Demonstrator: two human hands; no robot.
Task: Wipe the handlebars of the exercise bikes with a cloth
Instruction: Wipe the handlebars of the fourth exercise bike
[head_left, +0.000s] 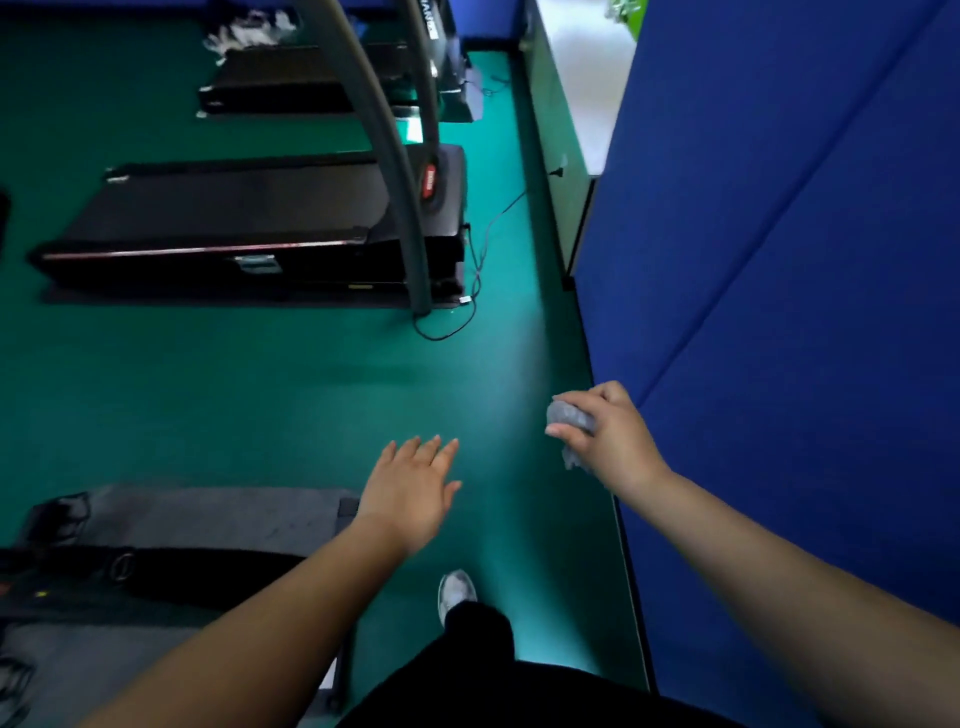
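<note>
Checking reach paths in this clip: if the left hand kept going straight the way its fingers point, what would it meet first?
Probably nothing soon. The left hand, open, points up-frame over bare green floor; the treadmill and its cable lie farther ahead, though depth is unclear.

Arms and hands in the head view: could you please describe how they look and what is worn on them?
Both forearms are bare, with no sleeves in view. The left hand and right hand show no gloves, watches or rings.
</note>
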